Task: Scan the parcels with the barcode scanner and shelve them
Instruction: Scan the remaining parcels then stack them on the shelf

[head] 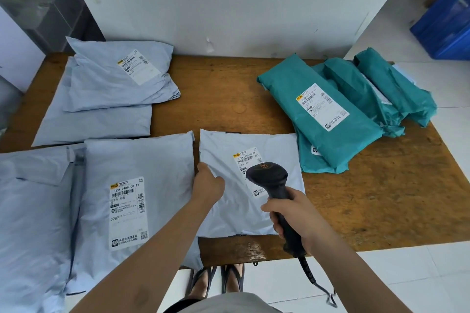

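Observation:
A pale grey parcel (236, 201) lies flat at the middle front of the wooden table (381, 198), label up. My left hand (207, 183) grips its left edge. My right hand (295, 216) is closed around the handle of a black barcode scanner (269, 180), whose head hovers over the parcel's label (248, 160). The scanner's cable hangs down past the table's front edge.
More grey parcels lie left of it: one with a label (137, 198), one at the far left (33, 211), and a stack at the back left (119, 79). Several teal parcels (338, 109) are piled at the right. A blue crate (445, 28) stands on the floor beyond.

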Available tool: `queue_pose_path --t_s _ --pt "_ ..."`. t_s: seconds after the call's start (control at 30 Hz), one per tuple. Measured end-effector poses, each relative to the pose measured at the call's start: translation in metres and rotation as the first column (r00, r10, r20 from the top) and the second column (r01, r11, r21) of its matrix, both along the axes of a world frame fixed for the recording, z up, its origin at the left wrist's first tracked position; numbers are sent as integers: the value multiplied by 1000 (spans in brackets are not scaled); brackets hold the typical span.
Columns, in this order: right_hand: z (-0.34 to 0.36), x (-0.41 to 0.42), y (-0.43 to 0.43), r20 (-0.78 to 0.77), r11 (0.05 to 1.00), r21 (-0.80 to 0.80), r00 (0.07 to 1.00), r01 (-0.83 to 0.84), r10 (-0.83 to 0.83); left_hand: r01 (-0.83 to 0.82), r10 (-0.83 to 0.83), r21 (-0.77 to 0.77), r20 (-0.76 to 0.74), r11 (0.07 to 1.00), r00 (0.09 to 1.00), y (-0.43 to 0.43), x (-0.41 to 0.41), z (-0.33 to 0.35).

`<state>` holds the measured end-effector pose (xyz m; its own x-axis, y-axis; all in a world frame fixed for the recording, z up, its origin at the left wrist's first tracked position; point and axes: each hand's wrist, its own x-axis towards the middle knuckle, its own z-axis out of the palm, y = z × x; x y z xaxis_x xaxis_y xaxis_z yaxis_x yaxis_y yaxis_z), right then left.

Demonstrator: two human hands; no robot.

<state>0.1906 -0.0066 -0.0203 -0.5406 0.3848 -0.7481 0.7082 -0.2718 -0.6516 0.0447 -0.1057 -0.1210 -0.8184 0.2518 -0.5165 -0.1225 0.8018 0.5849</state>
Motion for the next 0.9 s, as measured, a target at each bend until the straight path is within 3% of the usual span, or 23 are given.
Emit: queue_pose_path --t_s 0.27,0.4,0.9 --pt "1 -2 0 -13 1000 -12 1000 -7 7 18 -17 -4 12 1000 1000 -1 -3 -4" --pt "0 -2 0 0 1000 -9 1000 -12 12 -52 49 58 48 997 998 0 -2 4" --pt "-1 -8 2 19 1000 -9 1000 -8 9 -60 58 25 62 998 996 -1 -3 6"
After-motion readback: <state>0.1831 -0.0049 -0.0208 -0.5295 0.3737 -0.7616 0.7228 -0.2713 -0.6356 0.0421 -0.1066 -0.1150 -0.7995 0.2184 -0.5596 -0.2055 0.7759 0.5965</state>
